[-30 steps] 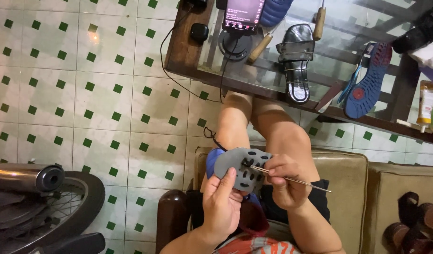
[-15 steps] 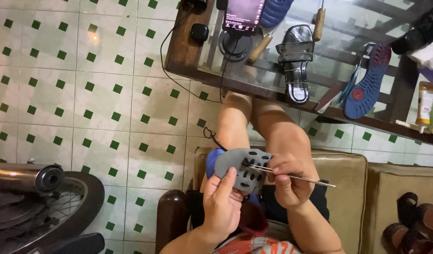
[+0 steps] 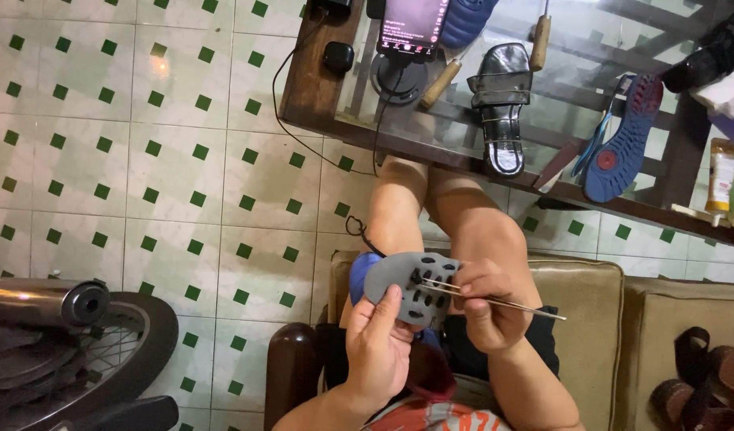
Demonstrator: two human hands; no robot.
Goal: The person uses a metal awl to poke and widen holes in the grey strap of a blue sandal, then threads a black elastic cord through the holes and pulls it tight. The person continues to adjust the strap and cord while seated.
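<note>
My left hand (image 3: 376, 345) grips a grey perforated shoe upper with a blue part behind it (image 3: 408, 285), held above my lap. My right hand (image 3: 488, 306) pinches a thin metal needle tool (image 3: 501, 300) whose tip lies across the holes of the grey piece; the shaft sticks out to the right. A dark cord (image 3: 360, 231) hangs from the piece's left side over my knee. Both my bare knees point toward the glass table.
A wood-framed glass table (image 3: 319, 80) ahead holds a phone on a stand (image 3: 413, 32), a black sandal (image 3: 498, 104), a blue shoe sole (image 3: 622, 140), wooden-handled tools (image 3: 540, 40) and a cable. A motorcycle wheel and exhaust (image 3: 63, 319) sit at lower left. Brown sandals (image 3: 710, 383) lie on the seat to the right.
The needle tool has slid slightly to the right through my right hand's grip. The grey piece and my left hand stay almost still.
</note>
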